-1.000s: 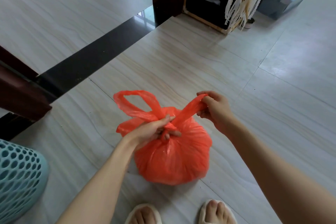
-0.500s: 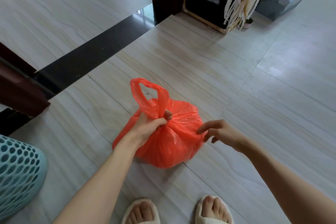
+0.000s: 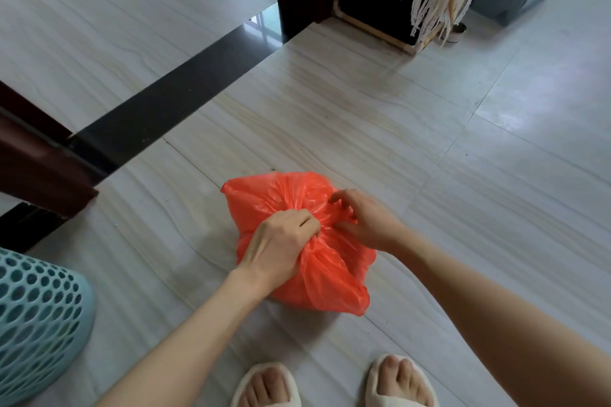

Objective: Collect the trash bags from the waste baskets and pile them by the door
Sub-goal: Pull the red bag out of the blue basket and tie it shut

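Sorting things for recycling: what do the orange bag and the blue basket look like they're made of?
The orange bag looks like thin, glossy plastic film: it is translucent and crinkles into fine gathers where the left hand and right hand grip it. The blue basket appears to be moulded matte plastic, with regular round holes.

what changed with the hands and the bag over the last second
The right hand let go of the handle it was pulling out to the right and came back to pinch the plastic at the gathered top. The upright handle loop is gone from view, and the orange bag looks flatter. The left hand still grips the neck; the blue basket has not moved.
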Demonstrator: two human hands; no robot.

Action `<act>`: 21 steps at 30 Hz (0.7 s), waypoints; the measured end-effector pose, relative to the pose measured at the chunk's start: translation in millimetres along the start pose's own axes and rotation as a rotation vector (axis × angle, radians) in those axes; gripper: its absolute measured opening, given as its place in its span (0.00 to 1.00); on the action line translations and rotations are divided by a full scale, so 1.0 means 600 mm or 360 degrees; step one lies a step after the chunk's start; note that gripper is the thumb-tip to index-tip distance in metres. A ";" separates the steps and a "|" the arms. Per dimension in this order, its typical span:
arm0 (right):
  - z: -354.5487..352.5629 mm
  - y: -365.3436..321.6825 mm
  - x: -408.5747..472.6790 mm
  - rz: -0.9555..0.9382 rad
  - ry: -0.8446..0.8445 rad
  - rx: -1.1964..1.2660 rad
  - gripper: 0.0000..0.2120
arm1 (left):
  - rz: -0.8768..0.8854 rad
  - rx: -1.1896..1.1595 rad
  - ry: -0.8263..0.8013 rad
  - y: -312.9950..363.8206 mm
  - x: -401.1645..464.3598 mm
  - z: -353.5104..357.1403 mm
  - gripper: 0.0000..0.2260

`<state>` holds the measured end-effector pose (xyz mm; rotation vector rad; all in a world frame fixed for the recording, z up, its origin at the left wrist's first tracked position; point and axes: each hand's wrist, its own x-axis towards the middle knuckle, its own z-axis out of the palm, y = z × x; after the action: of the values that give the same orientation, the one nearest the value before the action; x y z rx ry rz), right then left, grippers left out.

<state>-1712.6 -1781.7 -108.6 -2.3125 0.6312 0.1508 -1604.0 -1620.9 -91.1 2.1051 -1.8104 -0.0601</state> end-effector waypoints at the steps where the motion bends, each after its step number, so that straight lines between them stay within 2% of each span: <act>1: 0.000 -0.001 -0.002 0.0026 0.0016 -0.0010 0.20 | -0.0021 0.0014 -0.0004 -0.001 -0.004 0.000 0.12; 3: 0.000 -0.002 -0.010 0.0062 0.0017 -0.0030 0.16 | -0.0128 0.0015 -0.0004 -0.002 -0.006 -0.001 0.09; 6: 0.012 -0.003 -0.026 0.0012 0.0029 -0.0018 0.07 | -0.0267 0.0023 0.0027 0.001 -0.013 0.007 0.13; 9: 0.018 -0.003 -0.037 0.0034 0.0053 0.0073 0.07 | -0.0387 -0.0008 0.0069 0.013 -0.017 0.013 0.19; 12: 0.018 -0.002 -0.043 0.0075 0.0028 0.0188 0.07 | -0.0461 0.0001 0.0174 0.010 -0.017 0.019 0.17; 16: 0.019 -0.008 -0.048 0.0069 -0.0157 0.0306 0.02 | -0.0676 -0.0512 0.0342 0.002 -0.017 0.014 0.12; 19: 0.004 -0.012 -0.048 0.0101 -0.0313 0.0355 0.07 | -0.0655 -0.0604 0.0453 -0.001 -0.020 0.018 0.10; 21: -0.009 -0.019 -0.041 0.0150 -0.0135 0.0404 0.09 | -0.0600 -0.0591 0.0464 -0.003 -0.021 0.021 0.09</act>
<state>-1729.1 -1768.4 -90.1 -2.0234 0.6758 0.1995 -1608.1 -1611.9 -106.0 2.0279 -1.1242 -0.1625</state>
